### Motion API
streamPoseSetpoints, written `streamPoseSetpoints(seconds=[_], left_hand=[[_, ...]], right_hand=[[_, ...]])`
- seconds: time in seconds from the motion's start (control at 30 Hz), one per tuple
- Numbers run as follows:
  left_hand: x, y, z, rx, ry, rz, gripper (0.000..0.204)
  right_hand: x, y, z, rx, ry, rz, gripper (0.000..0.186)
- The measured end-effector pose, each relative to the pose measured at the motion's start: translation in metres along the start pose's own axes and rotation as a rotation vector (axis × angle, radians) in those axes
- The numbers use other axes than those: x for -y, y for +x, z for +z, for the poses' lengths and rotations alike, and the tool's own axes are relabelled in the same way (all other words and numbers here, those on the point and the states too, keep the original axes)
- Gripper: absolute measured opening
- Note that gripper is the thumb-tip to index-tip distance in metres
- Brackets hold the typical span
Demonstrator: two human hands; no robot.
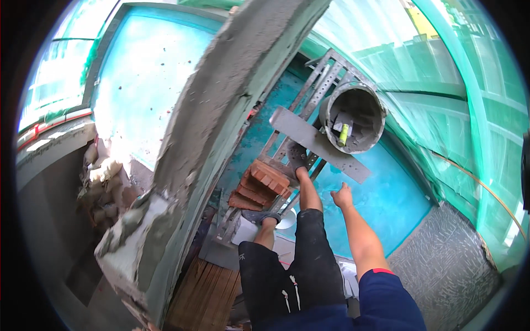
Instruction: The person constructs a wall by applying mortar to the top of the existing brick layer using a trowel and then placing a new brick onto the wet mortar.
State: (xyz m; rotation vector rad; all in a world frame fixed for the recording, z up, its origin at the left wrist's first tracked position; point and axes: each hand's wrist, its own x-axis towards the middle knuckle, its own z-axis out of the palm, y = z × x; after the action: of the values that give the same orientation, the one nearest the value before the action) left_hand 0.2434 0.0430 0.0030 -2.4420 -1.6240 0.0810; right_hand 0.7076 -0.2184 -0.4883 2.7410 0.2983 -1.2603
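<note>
My right hand reaches forward with its fingers apart and nothing in them. It hovers near the lower end of a long, mortar-stained grey board that lies across a metal scaffold. A grey bucket rests against the board, crusted with mortar and holding some scraps and a yellow-green cylinder. Closer to me, several red bricks are stacked between my feet. At the bottom edge, a skin-toned patch beside the wall may be my left hand; its fingers cannot be made out.
A rough wall with wet-looking grey mortar on top runs along my left. Green netting hangs at the right. Below are a blue floor and stacked brown boards. Filled sacks lie beyond the wall. My feet stand on the scaffold.
</note>
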Motion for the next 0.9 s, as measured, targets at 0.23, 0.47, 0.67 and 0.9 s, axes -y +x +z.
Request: streamPoseSetpoints(seconds=[0.23, 0.47, 0.67, 0.9], left_hand=[[-0.229, 0.029, 0.129, 0.706, -1.015, -0.273, 0.008], [-0.42, 0.148, 0.377, 0.684, -0.472, 0.563, 0.092], [-0.48, 0.203, 0.516, 0.49, -0.061, 1.143, 0.074], [-0.499, 0.205, 0.53, 0.536, 0.002, 1.261, 0.07]], right_hand=[[-0.036, 0.068, -0.025, -0.097, -0.091, 0.029, 0.1], [-0.043, 0.123, -0.042, -0.142, -0.393, -0.318, 0.111], [-0.051, 0.155, -0.011, -0.053, -0.464, -0.393, 0.111], [-0.064, 0.161, 0.022, -0.308, -0.467, -0.365, 0.09]])
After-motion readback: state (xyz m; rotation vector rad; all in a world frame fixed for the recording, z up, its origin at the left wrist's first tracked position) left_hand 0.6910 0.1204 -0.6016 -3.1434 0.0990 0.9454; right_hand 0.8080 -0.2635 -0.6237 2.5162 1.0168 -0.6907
